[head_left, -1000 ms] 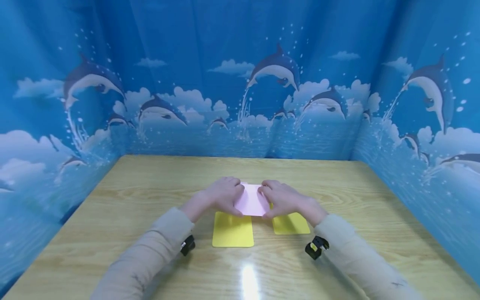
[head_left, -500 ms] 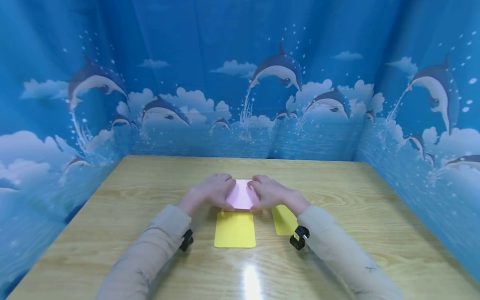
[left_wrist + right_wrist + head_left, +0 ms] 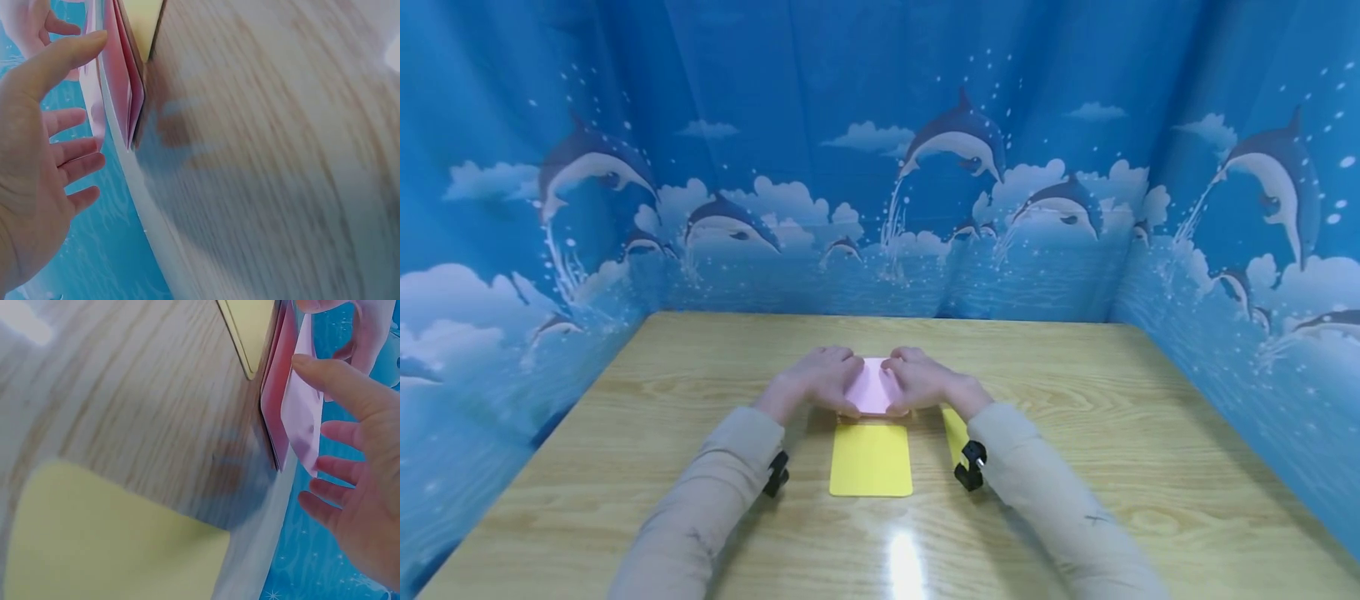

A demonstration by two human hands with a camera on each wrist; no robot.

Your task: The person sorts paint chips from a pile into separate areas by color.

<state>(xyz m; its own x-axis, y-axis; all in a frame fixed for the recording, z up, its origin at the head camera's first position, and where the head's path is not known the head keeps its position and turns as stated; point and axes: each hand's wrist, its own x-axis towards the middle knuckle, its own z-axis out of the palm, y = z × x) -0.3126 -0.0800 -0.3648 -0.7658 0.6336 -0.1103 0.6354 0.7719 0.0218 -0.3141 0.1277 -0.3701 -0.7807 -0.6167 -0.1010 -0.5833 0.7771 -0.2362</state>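
A light pink square sheet [image 3: 873, 386], paper-like, lies between my two hands at the middle of the table. My left hand [image 3: 823, 379] holds its left side, thumb at the near edge and fingers at the far edge. On its right side my right hand [image 3: 921, 382] grips it in the same way. The right wrist view shows this pink sheet [image 3: 302, 415] tilted just above darker pink sheets [image 3: 275, 403]. Those darker pink sheets [image 3: 125, 81] also show in the left wrist view, close to the tabletop. Whether the layers touch, I cannot tell.
A yellow card [image 3: 871, 461] with rounded corners lies just nearer than the pink sheet. Another yellow card [image 3: 955, 435] is mostly covered by my right sleeve. The wooden table [image 3: 700, 350] is bordered by a blue dolphin-print curtain [image 3: 850, 167].
Both hands have moved left and slightly away with the pink sheet, from between the yellow cards to beyond the left one. My right forearm now covers more of the right card.
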